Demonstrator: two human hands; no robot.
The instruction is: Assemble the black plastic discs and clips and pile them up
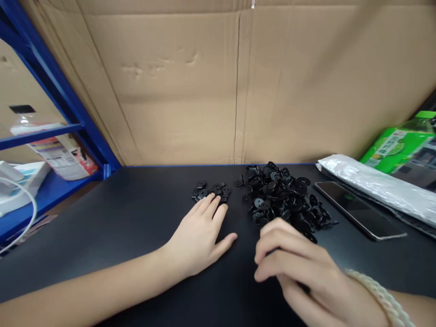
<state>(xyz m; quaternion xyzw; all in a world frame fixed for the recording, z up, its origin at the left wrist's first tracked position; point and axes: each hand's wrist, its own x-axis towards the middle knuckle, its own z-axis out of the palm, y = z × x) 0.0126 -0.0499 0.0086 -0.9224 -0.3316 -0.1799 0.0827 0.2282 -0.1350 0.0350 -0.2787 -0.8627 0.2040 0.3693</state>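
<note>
My left hand (200,234) lies flat on the black table (112,218), fingers stretched out, fingertips touching a small group of black plastic parts (211,190). My right hand (299,272) is curled near the front edge of a big pile of black plastic parts (282,197). Its fingers are bent inward and pressed together; whatever they hold is hidden. A pale beaded bracelet (381,295) sits on my right wrist.
A phone (357,209) lies face up right of the pile. Behind it lie a silvery plastic bag (378,184) and a green bottle (398,145). Cardboard (218,81) walls the back. Blue shelving (51,131) with a bottle and boxes stands left.
</note>
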